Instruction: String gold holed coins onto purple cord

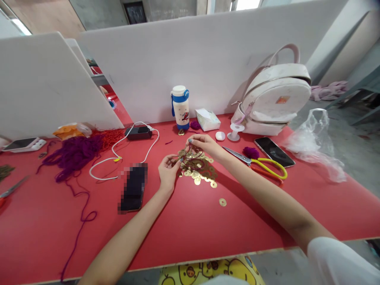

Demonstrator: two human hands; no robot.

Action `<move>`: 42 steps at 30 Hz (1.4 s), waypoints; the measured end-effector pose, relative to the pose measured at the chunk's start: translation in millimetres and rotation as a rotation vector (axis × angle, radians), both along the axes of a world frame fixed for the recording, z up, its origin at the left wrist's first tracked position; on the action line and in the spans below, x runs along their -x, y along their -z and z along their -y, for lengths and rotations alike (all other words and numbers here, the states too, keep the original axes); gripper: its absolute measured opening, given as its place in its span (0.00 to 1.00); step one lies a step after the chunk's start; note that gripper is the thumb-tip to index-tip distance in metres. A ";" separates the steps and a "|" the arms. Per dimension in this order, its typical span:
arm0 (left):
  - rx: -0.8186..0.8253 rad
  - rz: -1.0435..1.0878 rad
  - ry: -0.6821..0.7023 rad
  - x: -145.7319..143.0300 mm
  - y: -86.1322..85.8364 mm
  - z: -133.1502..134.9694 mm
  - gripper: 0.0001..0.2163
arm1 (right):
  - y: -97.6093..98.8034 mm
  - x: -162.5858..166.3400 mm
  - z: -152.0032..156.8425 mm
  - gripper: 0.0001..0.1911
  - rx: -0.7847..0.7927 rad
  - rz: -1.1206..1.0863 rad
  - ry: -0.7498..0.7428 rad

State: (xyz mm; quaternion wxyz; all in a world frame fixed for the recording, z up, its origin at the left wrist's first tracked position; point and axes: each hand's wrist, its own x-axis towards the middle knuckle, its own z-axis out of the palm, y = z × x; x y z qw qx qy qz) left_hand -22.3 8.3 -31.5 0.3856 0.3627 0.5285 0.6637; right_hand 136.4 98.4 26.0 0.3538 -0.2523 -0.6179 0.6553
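Observation:
My left hand [168,171] and my right hand [204,145] meet over a pile of gold coins [198,169] on the red table [184,225]. Both pinch a dark red cord [190,156] that runs between them and loops over the coins. The left fingers are closed on the cord's near end. My right fingers hold it a little higher, above the pile's far edge. One loose coin [222,202] lies apart, nearer to me.
Yellow-handled scissors [261,164], a purple tassel [251,152] and a phone [274,151] lie right. A white backpack [274,99], bottle [181,107] and tissue pack [208,119] stand by the divider. Left: a dark phone [133,188], white cable [118,158], purple yarn [73,156].

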 end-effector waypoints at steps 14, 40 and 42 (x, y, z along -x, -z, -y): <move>0.010 -0.037 0.003 0.6 1.6 1.2 0.13 | -46.8 -49.4 -27.2 0.10 0.005 -0.431 0.400; -0.054 -0.009 -0.014 4.2 7.2 -5.6 0.14 | 23.7 -2.0 -3.0 0.31 -0.307 0.308 -0.213; -0.053 0.004 -0.024 4.9 8.5 -6.5 0.14 | 26.0 0.1 -1.7 0.24 -0.373 0.365 -0.207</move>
